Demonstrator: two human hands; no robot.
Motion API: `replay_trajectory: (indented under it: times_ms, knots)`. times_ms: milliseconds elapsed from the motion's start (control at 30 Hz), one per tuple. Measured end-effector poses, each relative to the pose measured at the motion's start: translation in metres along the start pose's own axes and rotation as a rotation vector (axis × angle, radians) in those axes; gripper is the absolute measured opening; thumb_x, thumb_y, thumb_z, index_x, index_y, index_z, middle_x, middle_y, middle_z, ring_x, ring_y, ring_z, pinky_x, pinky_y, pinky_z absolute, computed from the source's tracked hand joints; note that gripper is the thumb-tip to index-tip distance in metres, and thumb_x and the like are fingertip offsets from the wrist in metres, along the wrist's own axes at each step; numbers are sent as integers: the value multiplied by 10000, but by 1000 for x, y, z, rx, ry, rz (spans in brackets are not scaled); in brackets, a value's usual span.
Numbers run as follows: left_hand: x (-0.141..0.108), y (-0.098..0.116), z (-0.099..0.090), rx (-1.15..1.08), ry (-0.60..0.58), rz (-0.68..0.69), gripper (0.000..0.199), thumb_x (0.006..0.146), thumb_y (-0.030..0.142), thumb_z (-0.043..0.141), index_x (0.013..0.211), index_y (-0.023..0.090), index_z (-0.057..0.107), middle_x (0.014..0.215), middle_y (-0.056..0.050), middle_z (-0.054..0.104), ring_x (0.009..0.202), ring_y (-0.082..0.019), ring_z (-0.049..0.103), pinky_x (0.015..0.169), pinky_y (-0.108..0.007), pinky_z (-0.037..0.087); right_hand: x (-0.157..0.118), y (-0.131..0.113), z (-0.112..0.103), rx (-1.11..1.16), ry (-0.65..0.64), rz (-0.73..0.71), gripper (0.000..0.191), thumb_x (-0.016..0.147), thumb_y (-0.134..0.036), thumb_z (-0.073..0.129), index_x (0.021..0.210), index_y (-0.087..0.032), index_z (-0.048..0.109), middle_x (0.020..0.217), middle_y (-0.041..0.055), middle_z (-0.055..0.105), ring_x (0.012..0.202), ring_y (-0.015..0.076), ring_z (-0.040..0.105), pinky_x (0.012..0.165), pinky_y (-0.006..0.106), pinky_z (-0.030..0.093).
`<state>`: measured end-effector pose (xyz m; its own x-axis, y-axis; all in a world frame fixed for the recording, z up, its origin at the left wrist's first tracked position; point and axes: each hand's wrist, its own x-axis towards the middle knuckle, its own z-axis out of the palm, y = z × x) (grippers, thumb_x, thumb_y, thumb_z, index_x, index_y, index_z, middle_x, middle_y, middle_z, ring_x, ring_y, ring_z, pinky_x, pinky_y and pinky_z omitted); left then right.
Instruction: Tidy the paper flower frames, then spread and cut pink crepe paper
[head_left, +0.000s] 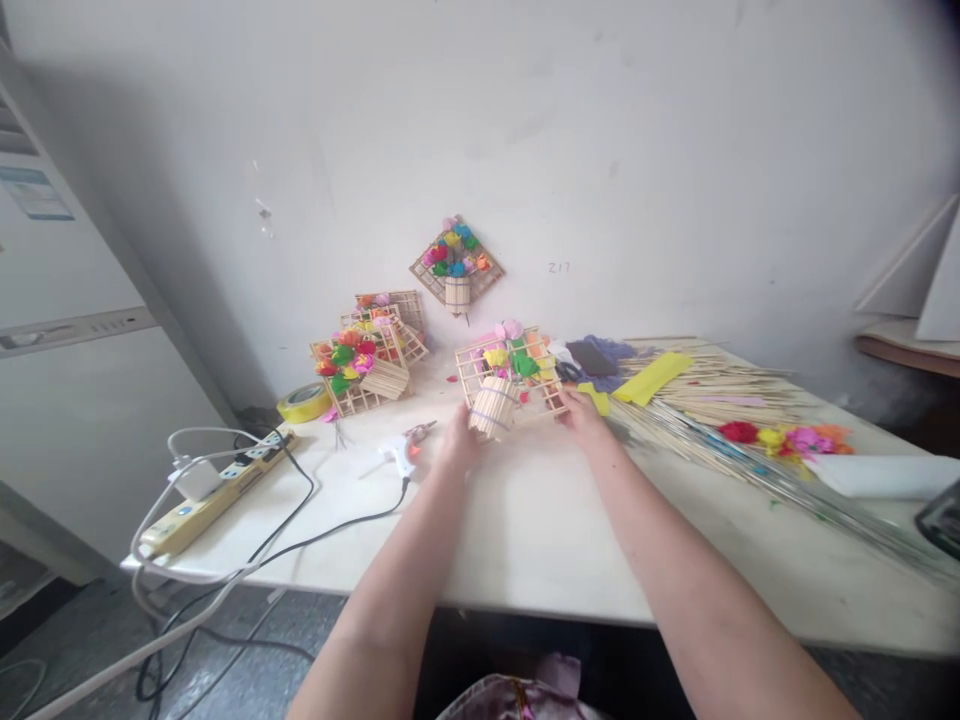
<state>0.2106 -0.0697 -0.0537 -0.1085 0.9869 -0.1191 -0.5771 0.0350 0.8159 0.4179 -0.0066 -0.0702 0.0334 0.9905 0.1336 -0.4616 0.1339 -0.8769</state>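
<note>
Between my two hands is a wooden-stick lattice panel [551,398], tilted above the table. A small basket of bundled sticks [495,405] is fixed to its front, with pink, yellow and green paper flowers [523,364] above. My left hand [459,440] grips the panel's lower left side, beside the basket. My right hand [580,410] closes on its lower right corner. Left of my left hand lies a white hot glue gun [401,452] with its cord. Similar flower panels [360,370] lean together at the back left, and another flower panel [457,265] hangs on the wall.
A power strip [217,495] with tangled cables runs along the table's left edge, near a yellow tape roll [304,402]. On the right lie many thin sticks [735,390], yellow paper [652,378], loose paper flowers [814,440] and a white roll [885,476].
</note>
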Motion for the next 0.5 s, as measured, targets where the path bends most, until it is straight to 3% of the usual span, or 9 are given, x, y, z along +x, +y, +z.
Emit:
replay_trajectory:
  times_ms: [233,500]
  knots:
    - [4,-10,-14,70,-61,18,362,884,413,448,1118,160,561,837,-83,687,804,-217,678,689,-319,537,-10,-1,-1,-4,-40,18,340,575,-371,786,783,-133,659,711,28,682,515,100,583,363,168,355]
    - [10,-16,-15,60,-94,110,375,912,448,401,1070,153,570,906,-93,692,870,-207,669,752,-323,528,-15,-9,-2,-22,-90,47,295,627,-346,745,812,-136,654,734,19,685,513,90,585,367,167,352]
